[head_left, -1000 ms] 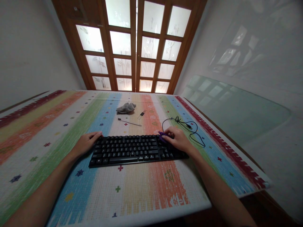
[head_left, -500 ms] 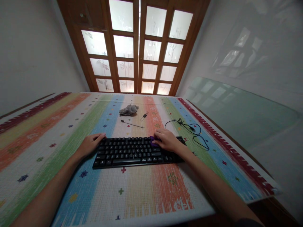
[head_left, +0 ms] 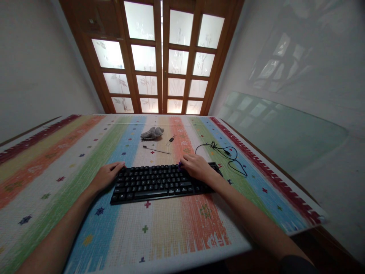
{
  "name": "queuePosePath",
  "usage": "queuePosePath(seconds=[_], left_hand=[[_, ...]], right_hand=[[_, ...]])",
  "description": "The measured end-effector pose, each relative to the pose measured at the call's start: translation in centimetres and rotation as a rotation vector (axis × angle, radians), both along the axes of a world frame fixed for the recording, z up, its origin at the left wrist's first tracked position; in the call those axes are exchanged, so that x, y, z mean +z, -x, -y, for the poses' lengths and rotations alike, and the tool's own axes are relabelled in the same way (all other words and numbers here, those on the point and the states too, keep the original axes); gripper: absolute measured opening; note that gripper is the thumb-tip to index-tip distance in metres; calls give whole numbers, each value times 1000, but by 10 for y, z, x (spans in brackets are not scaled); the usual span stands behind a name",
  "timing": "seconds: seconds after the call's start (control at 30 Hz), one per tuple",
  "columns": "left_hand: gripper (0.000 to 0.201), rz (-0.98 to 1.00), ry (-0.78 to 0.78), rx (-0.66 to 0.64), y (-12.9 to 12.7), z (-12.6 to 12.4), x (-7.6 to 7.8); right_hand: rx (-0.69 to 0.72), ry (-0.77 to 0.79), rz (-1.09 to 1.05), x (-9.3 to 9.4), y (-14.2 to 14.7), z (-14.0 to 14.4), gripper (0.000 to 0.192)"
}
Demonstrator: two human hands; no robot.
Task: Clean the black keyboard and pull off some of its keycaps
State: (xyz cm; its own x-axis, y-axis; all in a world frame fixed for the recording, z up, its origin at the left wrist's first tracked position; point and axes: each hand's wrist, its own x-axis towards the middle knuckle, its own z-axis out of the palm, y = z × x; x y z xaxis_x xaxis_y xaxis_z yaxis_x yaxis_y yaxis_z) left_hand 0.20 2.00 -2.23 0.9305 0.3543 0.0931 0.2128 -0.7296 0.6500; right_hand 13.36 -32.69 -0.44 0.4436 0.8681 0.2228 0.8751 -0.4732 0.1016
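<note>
A black keyboard point(head_left: 154, 180) lies flat on the striped tablecloth in front of me. At its upper left corner, my left hand point(head_left: 105, 177) holds the edge with fingers close together. My right hand point(head_left: 196, 166) is over the right part of the keys, its fingers closed on a small purple lump point(head_left: 180, 165). Most of that lump is hidden by the fingers, and I cannot tell what it is made of. It sits by the top row of keys.
Behind the keyboard lie a crumpled grey cloth point(head_left: 152, 133), a thin rod with a dark brush-like tip point(head_left: 156, 150) and a small black wire keycap puller point(head_left: 171, 140). The keyboard's black cable point(head_left: 235, 152) coils at the right. Walls stand on both sides.
My right hand has moved slightly left and up along the keyboard with the purple lump, which shows less now. My left hand stays at the corner. The whole view has shifted a little.
</note>
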Motion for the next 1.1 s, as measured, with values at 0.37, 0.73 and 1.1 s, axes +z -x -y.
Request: queuePosePath(seconds=[0.37, 0.73, 1.1], left_hand=[[56, 7, -4, -4, 0, -2, -1], [56, 4, 2, 4, 1, 1, 2], [55, -2, -3, 6, 0, 1, 1]], right_hand=[[8, -55, -212, 8, 5, -11, 14], [-119, 3, -184, 5, 13, -23, 7], [-38, -108, -200, 5, 12, -24, 7]])
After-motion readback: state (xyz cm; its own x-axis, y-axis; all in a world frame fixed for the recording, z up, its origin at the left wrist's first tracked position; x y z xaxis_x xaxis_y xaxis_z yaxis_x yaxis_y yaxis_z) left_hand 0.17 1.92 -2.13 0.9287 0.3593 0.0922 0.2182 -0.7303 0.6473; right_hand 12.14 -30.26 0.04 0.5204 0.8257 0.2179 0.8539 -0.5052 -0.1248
